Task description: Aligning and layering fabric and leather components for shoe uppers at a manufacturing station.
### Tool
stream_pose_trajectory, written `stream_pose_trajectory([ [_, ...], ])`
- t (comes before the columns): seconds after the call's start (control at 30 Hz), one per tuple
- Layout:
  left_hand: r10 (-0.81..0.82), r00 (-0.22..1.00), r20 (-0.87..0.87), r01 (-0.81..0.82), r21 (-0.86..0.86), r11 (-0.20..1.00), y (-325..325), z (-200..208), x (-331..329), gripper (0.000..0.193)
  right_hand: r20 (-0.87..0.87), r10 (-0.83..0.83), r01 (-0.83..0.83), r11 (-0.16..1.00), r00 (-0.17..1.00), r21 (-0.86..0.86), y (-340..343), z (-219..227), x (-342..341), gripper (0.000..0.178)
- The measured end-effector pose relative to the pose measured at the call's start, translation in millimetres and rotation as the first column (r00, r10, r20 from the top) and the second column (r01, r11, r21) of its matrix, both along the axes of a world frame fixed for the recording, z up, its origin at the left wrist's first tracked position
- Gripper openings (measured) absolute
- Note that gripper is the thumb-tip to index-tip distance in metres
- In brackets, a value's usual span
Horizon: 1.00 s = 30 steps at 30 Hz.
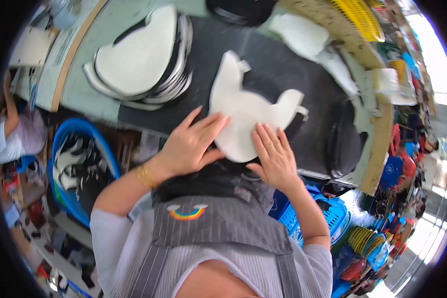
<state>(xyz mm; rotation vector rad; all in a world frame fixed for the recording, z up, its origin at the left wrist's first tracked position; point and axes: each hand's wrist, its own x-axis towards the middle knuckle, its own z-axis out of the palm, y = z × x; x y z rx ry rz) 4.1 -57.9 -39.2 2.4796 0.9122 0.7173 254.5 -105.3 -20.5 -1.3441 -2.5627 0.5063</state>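
A white, curved cut-out piece (243, 107) with two upward prongs and small side tabs lies flat on a black mat (273, 59), directly before me. My left hand (191, 141) rests at its lower left edge, fingers stretched over the rim and thumb apart. On its lower right part lies my right hand (274, 159), palm down with the fingers extended. Neither hand grips anything that I can see. To the left, a stack of similar white pieces with black layers between them (134, 62) sits partly on the mat.
Dark stacked pieces (345, 141) lie at the mat's right end, and a black object (241, 10) at the far edge. White plastic-looking items (300, 35) lie far right. A blue tub (115, 161) holds black and white scraps; a blue basket (335, 213) stands lower right. Another person (22, 131) is at far left.
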Motion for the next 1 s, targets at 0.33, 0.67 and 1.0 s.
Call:
stream_pose_trajectory([
  [0.33,-0.339,0.882,-0.328,0.383,0.08,0.92,2.0,8.7,41.0,0.072,-0.413,-0.29,0.33,0.944,0.863,0.026,38.6,17.6,63.8,0.031],
  [0.67,-0.383,0.912,-0.147,0.373,-0.093,0.923,5.3,24.0,59.2,0.066,0.2,-0.543,0.554,0.832,0.815,0.004,212.9,-9.6,230.3,0.075],
  [1.0,-0.249,0.968,0.031,0.247,0.061,0.967,58.0,26.1,99.2,0.048,0.344,-0.385,0.222,0.876,0.856,0.429,119.8,10.1,126.3,0.037],
])
